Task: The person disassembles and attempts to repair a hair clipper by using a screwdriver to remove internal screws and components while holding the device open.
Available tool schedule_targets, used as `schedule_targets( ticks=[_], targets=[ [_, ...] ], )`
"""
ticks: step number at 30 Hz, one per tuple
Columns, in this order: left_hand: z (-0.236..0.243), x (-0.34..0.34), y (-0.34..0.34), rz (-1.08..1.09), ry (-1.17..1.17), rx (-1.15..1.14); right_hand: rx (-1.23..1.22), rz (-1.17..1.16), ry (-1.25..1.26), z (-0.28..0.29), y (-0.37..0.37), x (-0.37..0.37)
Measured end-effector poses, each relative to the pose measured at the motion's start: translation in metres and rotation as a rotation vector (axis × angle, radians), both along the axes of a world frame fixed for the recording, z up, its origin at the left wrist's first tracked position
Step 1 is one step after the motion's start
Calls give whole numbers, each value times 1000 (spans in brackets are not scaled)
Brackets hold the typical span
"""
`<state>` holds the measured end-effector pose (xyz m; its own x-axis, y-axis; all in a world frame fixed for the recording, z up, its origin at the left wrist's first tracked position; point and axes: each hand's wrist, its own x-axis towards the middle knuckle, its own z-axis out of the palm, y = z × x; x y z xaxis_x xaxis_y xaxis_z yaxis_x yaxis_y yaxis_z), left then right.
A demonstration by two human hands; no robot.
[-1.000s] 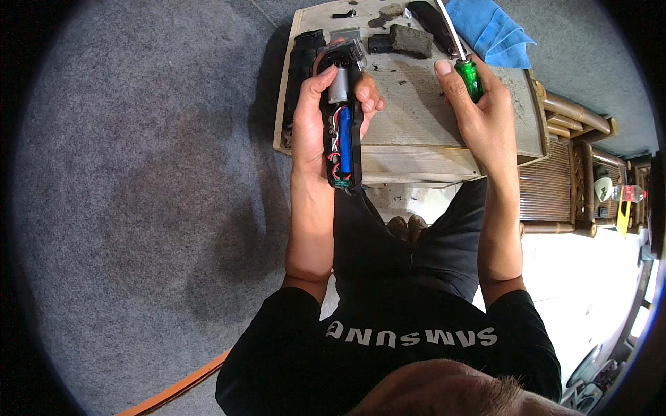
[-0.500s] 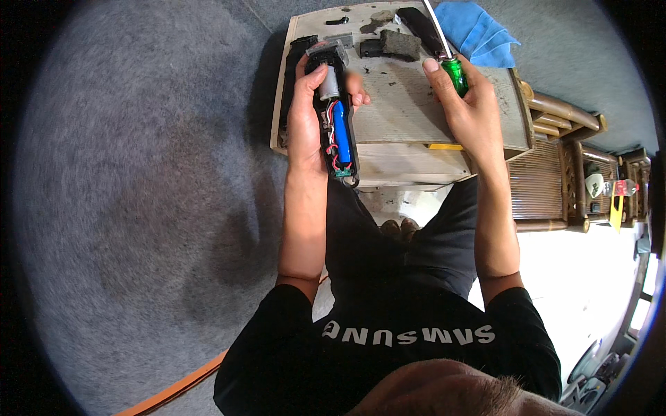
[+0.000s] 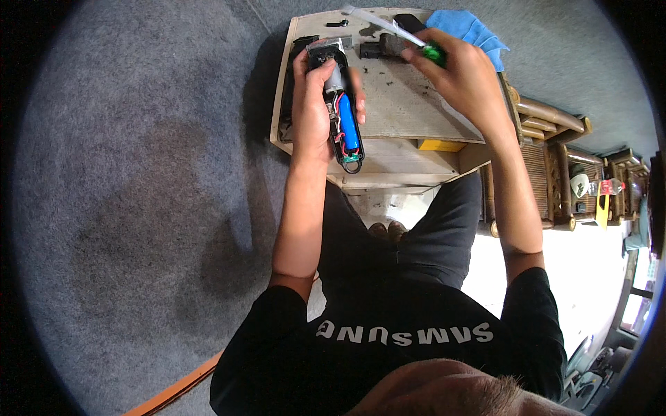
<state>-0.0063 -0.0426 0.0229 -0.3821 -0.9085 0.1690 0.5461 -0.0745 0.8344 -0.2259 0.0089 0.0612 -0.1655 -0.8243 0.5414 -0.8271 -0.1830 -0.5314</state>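
While left grip [image 3: 312, 107] holds opened clipper [image 3: 345, 114] | right grip [image 3: 466, 73]: green-handled screwdriver [image 3: 402, 32]

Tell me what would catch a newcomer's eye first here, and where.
First, probably, the bright blue cylinder inside the opened black device in the left hand. Next comes the green-handled screwdriver in the right hand, angled over the wooden top. Then the blue cloth at the top's far right corner.
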Motion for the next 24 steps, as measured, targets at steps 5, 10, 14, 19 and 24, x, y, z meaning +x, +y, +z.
schedule_targets(
  ticks=[5,10,14,19,24],
  targets=[
    [1,-1,1,-13,-3,1,109,36,364,-11,-40,-9],
    [4,-2,2,-22,-6,2,133,21,398,-19,-62,-20],
    [3,-1,3,-7,-6,-3,141,-88,359,-10,-66,-25],
    [3,-1,4,1,-4,-8,82,-142,352,9,-64,-24],
    [5,-4,8,29,-14,46,17,83,197,25,-66,-25]
  ],
)
